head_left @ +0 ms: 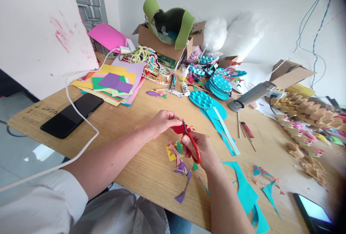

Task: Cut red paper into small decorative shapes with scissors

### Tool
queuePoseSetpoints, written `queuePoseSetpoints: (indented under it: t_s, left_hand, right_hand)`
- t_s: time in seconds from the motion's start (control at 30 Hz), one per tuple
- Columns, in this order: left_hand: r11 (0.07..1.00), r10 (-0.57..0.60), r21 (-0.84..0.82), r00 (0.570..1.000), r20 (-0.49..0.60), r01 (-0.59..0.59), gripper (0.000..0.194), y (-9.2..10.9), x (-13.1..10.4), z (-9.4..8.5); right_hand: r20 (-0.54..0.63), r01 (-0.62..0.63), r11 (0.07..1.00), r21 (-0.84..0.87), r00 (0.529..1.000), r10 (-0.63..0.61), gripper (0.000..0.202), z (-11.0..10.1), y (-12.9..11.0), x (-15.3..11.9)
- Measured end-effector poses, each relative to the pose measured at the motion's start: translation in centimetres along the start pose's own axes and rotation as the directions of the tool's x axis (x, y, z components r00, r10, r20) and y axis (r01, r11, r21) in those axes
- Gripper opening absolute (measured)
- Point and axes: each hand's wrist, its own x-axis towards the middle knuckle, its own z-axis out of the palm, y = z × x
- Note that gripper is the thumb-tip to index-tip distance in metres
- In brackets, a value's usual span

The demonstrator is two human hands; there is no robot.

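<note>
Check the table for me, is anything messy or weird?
Yes. The white board at the left has red smears, odd on a plain surface. Cut scraps lie strewn over the table, and the flask at the right appears to lie on its side.

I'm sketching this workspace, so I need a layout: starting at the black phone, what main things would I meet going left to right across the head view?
Black phone → dark purple paper → left hand → red-handled scissors → metal flask → phone with a lit screen.
</note>
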Motion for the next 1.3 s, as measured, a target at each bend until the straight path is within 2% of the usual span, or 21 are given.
queuePoseSetpoints:
  t_s: [0.37,0.5,0.57,0.63,0.7,0.77,0.83,0.93,1.0,1.07,1.1,1.17,1.23,1.3]
  left_hand:
    - [1.000,0.017,-0.013,1.000,0.003,-0.017,0.018,-0.2,0.1,-0.1]
    - [0.998,-0.010,-0.056,0.999,-0.034,0.008,0.020,-0.3,0.2,-0.1]
    - [0.994,-0.031,-0.109,0.997,-0.077,0.023,0.020,-0.2,0.3,-0.1]
    - [0.984,-0.055,-0.173,0.992,-0.114,0.035,0.019,-0.1,0.3,-0.1]
    - [0.972,-0.079,-0.228,0.989,-0.128,0.048,0.019,0.1,0.3,-0.1]
    - [0.962,-0.098,-0.267,0.988,-0.118,0.064,0.020,0.2,0.3,0.0]
    - [0.954,-0.116,-0.287,0.989,-0.094,0.084,0.022,0.1,0.2,0.2]
    - [0.955,-0.150,-0.264,0.988,-0.045,0.133,0.023,0.0,0.1,0.4]
    - [0.964,-0.156,-0.222,0.987,-0.028,0.146,0.022,0.0,0.2,0.2]
    - [0.982,-0.120,-0.152,0.991,-0.065,0.109,0.019,0.3,0.4,-0.4]
    - [0.992,-0.084,-0.098,0.990,-0.111,0.073,0.017,0.5,0.6,-0.8]
    - [0.989,-0.002,0.142,0.967,-0.254,0.039,0.013,0.8,1.0,-1.8]
    - [0.897,0.107,0.437,0.934,-0.342,0.058,0.010,0.9,1.3,-2.8]
    - [0.757,0.175,0.648,0.928,-0.328,0.086,0.008,0.8,1.5,-3.6]
  right_hand:
    - [0.003,-0.002,1.000,0.000,1.000,0.002,0.050,0.0,-0.2,0.0]
    - [-0.046,-0.006,1.000,-0.015,0.999,0.005,0.050,0.1,-0.4,-0.1]
    - [-0.098,-0.009,1.000,-0.017,0.995,0.007,0.050,0.2,-0.6,-0.1]
    - [-0.218,0.016,1.000,-0.023,0.976,-0.021,0.049,0.2,-0.8,-0.2]
    - [-0.391,0.084,0.996,-0.039,0.916,-0.093,0.046,0.2,-1.0,-0.1]
    - [-0.507,0.151,0.987,-0.061,0.847,-0.161,0.042,0.2,-1.1,0.0]
    - [-0.523,0.185,0.982,-0.043,0.833,-0.180,0.038,0.2,-1.0,0.2]
    - [-0.479,0.208,0.977,0.045,0.863,-0.162,0.032,0.5,-0.7,0.5]
    - [-0.487,0.229,0.970,0.080,0.858,-0.162,0.028,0.6,-0.5,0.6]
    - [-0.546,0.272,0.958,0.093,0.818,-0.179,0.025,0.5,-0.4,0.6]
    - [-0.585,0.299,0.950,0.095,0.789,-0.190,0.024,0.4,-0.4,0.6]
    - [-0.657,0.351,0.932,0.092,0.725,-0.208,0.022,0.1,-0.5,0.5]
    - [-0.706,0.369,0.926,0.074,0.676,-0.213,0.020,-0.2,-0.5,0.4]
    - [-0.735,0.355,0.934,0.046,0.645,-0.209,0.018,-0.5,-0.5,0.4]
